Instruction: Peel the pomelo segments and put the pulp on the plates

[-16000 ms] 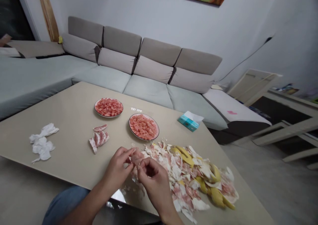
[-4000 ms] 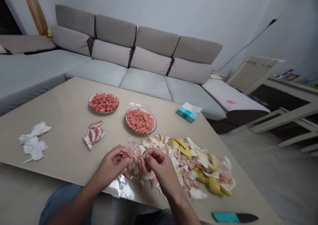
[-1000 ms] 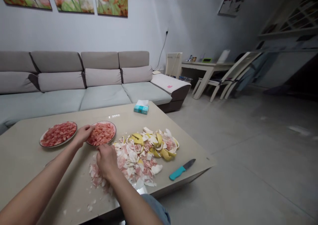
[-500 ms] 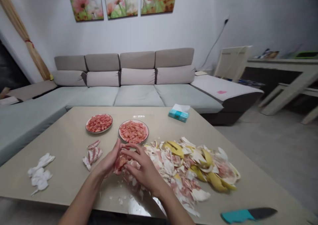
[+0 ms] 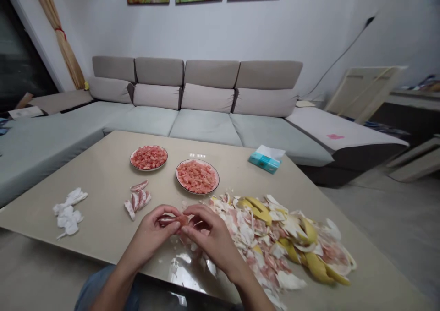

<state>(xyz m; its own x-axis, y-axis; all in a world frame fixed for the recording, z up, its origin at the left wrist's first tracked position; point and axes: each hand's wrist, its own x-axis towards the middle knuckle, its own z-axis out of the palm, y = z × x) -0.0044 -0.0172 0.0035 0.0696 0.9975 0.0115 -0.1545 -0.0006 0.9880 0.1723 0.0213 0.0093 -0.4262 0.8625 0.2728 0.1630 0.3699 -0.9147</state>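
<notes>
My left hand point(image 5: 153, 233) and my right hand point(image 5: 209, 235) meet over the near edge of the beige table point(image 5: 103, 164). Both pinch a pink pomelo segment point(image 5: 172, 220) between thumbs and fingertips. Just right of my hands spreads a pile of white and pink membrane scraps and yellow peel point(image 5: 275, 233). Two plates of peeled pink flesh stand farther back, one on the left point(image 5: 149, 157) and one on the right point(image 5: 197, 176). Several unpeeled segments point(image 5: 137, 199) lie to the left of my hands.
Crumpled white tissues point(image 5: 68, 210) lie at the table's left. A teal tissue pack point(image 5: 266, 160) sits near the far right edge. A grey sectional sofa point(image 5: 206, 100) wraps behind the table. My knee in blue trousers point(image 5: 99, 288) shows below the table edge.
A second ago my left hand reached to the right-hand plate while the right rested on the scraps. Both hands then came together on a segment. The view has swung back left.
</notes>
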